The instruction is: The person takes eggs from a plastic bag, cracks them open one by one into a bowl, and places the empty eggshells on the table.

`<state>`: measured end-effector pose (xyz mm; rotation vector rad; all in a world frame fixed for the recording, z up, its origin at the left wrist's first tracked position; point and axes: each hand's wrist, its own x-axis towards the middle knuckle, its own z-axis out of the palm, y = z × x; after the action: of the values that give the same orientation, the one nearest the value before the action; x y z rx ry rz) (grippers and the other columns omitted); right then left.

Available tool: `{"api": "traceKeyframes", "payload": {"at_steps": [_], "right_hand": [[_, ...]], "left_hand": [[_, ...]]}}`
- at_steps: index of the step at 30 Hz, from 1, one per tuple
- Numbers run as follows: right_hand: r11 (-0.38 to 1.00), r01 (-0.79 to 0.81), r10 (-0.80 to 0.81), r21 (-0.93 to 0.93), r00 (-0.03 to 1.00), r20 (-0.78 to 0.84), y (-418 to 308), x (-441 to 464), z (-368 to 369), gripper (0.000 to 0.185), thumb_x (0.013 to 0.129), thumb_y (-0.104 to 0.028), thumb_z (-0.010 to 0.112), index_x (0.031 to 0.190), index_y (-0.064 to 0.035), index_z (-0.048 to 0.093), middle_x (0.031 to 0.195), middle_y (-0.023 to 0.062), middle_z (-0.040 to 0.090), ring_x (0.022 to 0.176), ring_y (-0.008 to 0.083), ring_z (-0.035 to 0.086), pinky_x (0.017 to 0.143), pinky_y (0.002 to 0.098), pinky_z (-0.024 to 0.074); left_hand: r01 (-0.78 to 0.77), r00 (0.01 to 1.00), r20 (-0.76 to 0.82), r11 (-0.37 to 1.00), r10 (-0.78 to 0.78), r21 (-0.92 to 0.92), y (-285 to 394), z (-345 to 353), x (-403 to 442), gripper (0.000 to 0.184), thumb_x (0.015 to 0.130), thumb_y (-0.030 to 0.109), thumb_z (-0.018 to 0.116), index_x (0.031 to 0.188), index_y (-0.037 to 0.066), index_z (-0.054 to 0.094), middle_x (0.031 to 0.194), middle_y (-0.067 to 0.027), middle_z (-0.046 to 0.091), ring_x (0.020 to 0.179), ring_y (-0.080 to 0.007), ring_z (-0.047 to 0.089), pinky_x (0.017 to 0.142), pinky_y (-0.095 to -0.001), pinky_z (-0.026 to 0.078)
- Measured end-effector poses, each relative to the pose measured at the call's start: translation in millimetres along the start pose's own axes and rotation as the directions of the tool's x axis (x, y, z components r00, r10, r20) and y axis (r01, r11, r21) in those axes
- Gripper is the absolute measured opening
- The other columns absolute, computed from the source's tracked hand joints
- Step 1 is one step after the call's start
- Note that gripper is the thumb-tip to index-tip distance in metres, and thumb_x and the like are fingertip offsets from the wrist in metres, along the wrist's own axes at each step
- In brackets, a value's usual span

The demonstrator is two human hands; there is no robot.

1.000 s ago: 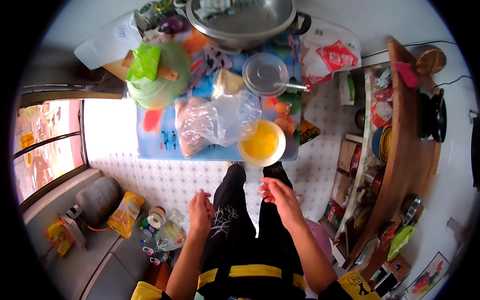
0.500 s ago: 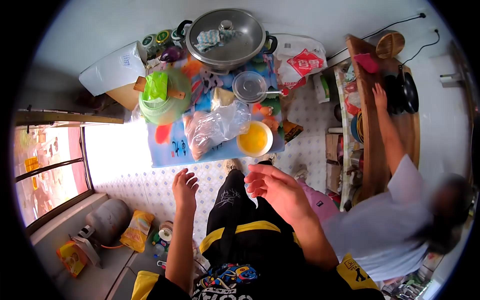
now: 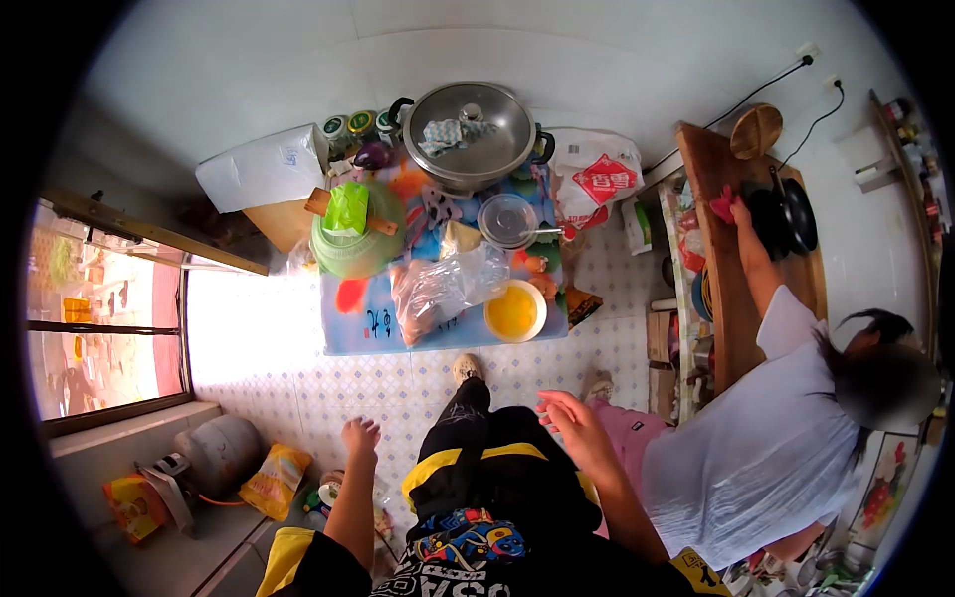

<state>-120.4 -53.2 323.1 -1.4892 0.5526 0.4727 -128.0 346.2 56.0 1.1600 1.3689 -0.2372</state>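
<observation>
My left hand [image 3: 360, 436] hangs in the air over the tiled floor, fingers loosely curled and nothing in it. To the right of my legs, my right hand [image 3: 579, 426] is also raised and bare, with its fingers partly apart. Both are away from the table [image 3: 373, 343]. Nearest to them on its front edge stands a white bowl [image 3: 542, 316] of yellow liquid that looks like beaten egg. Beside the bowl lies a clear plastic bag [image 3: 453, 282]. Behind these are a clear round lid or container [image 3: 506, 220] and a green bowl-like cover [image 3: 348, 249].
A large lidded pan [image 3: 502, 159] stands at the table's back. At right, another person [image 3: 746, 438] reaches over a wooden counter [image 3: 716, 328] with a pink cloth [image 3: 723, 203] near a black pan [image 3: 799, 217]. A gas cylinder [image 3: 221, 458] lies left, by a yellow bag [image 3: 276, 481].
My hands have drawn back from the table's edge, and the table sits farther off in view. The other person's hand has reached the pink cloth on the counter.
</observation>
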Motion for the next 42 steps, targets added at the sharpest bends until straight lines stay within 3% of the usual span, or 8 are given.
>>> {"api": "traceKeyframes", "payload": {"at_steps": [7, 10, 19, 25, 32, 36, 38, 42], "right_hand": [[1.000, -0.014, 0.013, -0.016, 0.996, -0.090, 36, 4, -7, 0.034, 0.098, -0.022, 0.050, 0.125, -0.0022, 0.056, 0.106, 0.0075, 0.064, 0.091, 0.0139, 0.061, 0.080, 0.0269, 0.0467], [1.000, -0.020, 0.023, 0.018, 0.990, -0.138, 59, -10, -1, 0.034, 0.098, -0.022, 0.050, 0.125, -0.0023, 0.055, 0.105, 0.0070, 0.065, 0.090, 0.0138, 0.061, 0.079, 0.0267, 0.0467], [0.970, -0.223, 0.242, 0.099, 0.920, -0.307, 112, 5, -25, 0.032, 0.096, -0.021, 0.051, 0.125, -0.0074, 0.055, 0.105, 0.0068, 0.066, 0.088, 0.0147, 0.064, 0.077, 0.0283, 0.0483], [0.960, -0.223, 0.276, 0.170, 0.861, -0.427, 138, 56, -65, 0.036, 0.091, -0.023, 0.059, 0.123, -0.0053, 0.056, 0.092, 0.0087, 0.067, 0.077, 0.0158, 0.065, 0.067, 0.0287, 0.0495], [0.954, -0.110, -0.050, -0.279, 0.860, -0.507, 113, 194, -110, 0.035, 0.087, -0.028, 0.065, 0.111, -0.0038, 0.060, 0.091, 0.0132, 0.069, 0.083, 0.0257, 0.068, 0.076, 0.0347, 0.0517], [0.943, 0.046, -0.198, -0.331, 0.875, -0.441, 113, 292, -128, 0.036, 0.086, -0.023, 0.070, 0.113, -0.0025, 0.059, 0.094, 0.0126, 0.069, 0.082, 0.0228, 0.066, 0.074, 0.0338, 0.0512], [0.837, 0.164, -0.381, -0.521, 0.860, -0.340, 108, 329, -133, 0.036, 0.085, -0.022, 0.071, 0.113, -0.0034, 0.059, 0.097, 0.0135, 0.067, 0.088, 0.0255, 0.065, 0.078, 0.0357, 0.0511], [0.668, 0.190, -0.433, -0.720, 0.885, -0.169, 99, 379, -133, 0.043, 0.082, -0.028, 0.073, 0.117, -0.0080, 0.059, 0.113, 0.0121, 0.063, 0.108, 0.0262, 0.058, 0.091, 0.0431, 0.0459]], "left_hand": [[-0.002, 0.997, -0.076, 0.956, 0.026, 0.294, -40, -65, 18, 0.035, 0.097, 0.029, 0.044, 0.099, -0.002, 0.059, 0.071, -0.0129, 0.062, 0.046, -0.0182, 0.049, 0.040, -0.0315, 0.040], [-0.169, 0.986, 0.086, 0.882, 0.146, 0.439, -37, -54, 8, 0.036, 0.097, 0.035, 0.045, 0.087, 0.004, 0.058, 0.059, -0.0039, 0.051, 0.041, -0.0145, 0.042, 0.036, -0.0296, 0.035], [-0.377, 0.924, 0.315, 0.638, 0.215, 0.672, -10, 103, -20, 0.032, 0.094, 0.028, 0.052, 0.082, 0.000, 0.060, 0.059, -0.0093, 0.059, 0.043, -0.0185, 0.055, 0.043, -0.0332, 0.045], [-0.659, 0.730, 0.633, 0.512, 0.259, 0.550, 28, 214, -81, 0.021, 0.093, 0.021, 0.055, 0.093, 0.001, 0.061, 0.068, -0.0097, 0.064, 0.056, -0.0179, 0.063, 0.052, -0.0316, 0.050], [-0.786, 0.585, 0.779, 0.396, 0.226, 0.475, 42, 302, -130, 0.016, 0.094, 0.015, 0.056, 0.099, 0.000, 0.061, 0.074, -0.0107, 0.067, 0.062, -0.0166, 0.065, 0.060, -0.0292, 0.051], [-0.758, 0.631, 0.736, 0.392, 0.245, 0.520, 25, 322, -141, 0.016, 0.094, 0.013, 0.056, 0.101, -0.001, 0.061, 0.075, -0.0104, 0.067, 0.063, -0.0165, 0.065, 0.062, -0.0294, 0.051], [-0.715, 0.682, 0.688, 0.428, 0.250, 0.553, 11, 327, -143, 0.015, 0.095, 0.012, 0.055, 0.101, -0.001, 0.060, 0.076, -0.0103, 0.067, 0.064, -0.0162, 0.065, 0.062, -0.0291, 0.051], [-0.686, 0.709, 0.651, 0.475, 0.269, 0.551, -11, 357, -150, 0.015, 0.095, 0.009, 0.055, 0.104, 0.000, 0.061, 0.078, -0.0104, 0.067, 0.068, -0.0162, 0.066, 0.065, -0.0280, 0.052]]}}
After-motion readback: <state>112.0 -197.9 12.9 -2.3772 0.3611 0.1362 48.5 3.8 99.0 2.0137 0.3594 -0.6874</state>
